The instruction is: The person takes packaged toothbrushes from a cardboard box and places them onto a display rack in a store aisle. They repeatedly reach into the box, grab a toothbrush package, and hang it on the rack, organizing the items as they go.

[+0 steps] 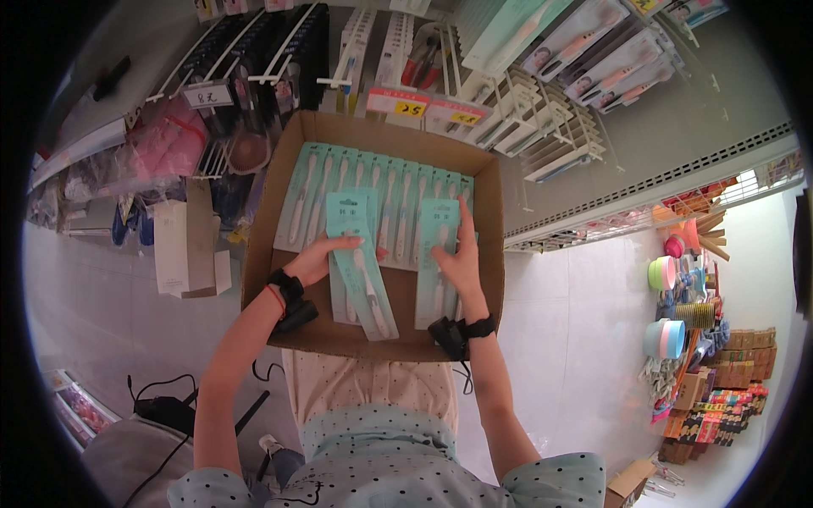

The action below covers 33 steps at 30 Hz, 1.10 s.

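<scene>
A shallow cardboard box (385,346) lies before me with a row of teal toothbrush packs (394,190) laid overlapping along its far part. My left hand (321,259) grips a few toothbrush packs (362,273), its thumb across their front; they overlap at a slant over the box's near part. On the right, my right hand (460,260) holds another toothbrush pack (438,222) upright along the box's right side, thumb in front and fingers along its right edge. More pack edges show beneath that one, partly hidden by the hand. Both wrists wear black strapped devices.
Shelf hooks with black-packed goods (254,70) and pale packs (559,127) hang beyond the box, with price tags (400,105) at their ends. An open white carton (184,247) stands left. Plastic basins (664,336) and stacked boxes (737,362) line the far right.
</scene>
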Each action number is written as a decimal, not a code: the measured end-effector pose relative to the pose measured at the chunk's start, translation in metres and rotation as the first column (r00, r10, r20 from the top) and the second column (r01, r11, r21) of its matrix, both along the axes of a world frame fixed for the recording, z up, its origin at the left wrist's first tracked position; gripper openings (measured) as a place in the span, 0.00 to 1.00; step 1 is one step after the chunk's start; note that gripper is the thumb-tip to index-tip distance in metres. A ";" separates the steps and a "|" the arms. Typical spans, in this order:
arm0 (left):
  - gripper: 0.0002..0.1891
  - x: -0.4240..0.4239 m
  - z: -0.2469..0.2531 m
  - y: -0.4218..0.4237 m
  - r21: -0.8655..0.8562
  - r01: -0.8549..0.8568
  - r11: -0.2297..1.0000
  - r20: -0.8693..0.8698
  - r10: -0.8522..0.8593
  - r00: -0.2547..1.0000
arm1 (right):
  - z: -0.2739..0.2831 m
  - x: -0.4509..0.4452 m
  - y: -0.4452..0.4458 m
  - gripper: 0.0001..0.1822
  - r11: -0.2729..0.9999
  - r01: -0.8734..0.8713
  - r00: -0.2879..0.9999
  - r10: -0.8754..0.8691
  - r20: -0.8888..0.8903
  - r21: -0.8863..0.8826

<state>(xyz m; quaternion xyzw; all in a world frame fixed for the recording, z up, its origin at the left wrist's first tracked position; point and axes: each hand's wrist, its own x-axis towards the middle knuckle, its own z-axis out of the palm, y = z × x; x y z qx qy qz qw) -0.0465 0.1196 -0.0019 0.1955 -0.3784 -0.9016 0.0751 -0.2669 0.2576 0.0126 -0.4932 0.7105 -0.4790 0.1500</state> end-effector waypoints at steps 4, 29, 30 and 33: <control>0.30 -0.003 0.002 0.001 0.001 0.019 1.000 -0.010 -0.019 1.000 | -0.009 -0.004 0.009 0.44 0.982 0.092 0.994 -0.099 0.038 0.167; 0.28 -0.002 -0.001 -0.001 0.010 -0.009 1.000 0.013 0.009 1.000 | -0.018 -0.003 0.009 0.38 0.857 0.336 0.899 -0.168 -0.404 0.390; 0.28 -0.002 0.000 -0.001 0.010 -0.007 1.000 0.013 0.007 1.000 | -0.021 -0.005 0.009 0.38 0.844 0.354 0.894 -0.179 -0.411 0.403; 0.28 -0.003 0.002 0.000 0.018 -0.009 1.000 0.027 0.008 1.000 | -0.042 -0.011 0.013 0.36 0.833 0.387 0.864 -0.178 -0.472 0.395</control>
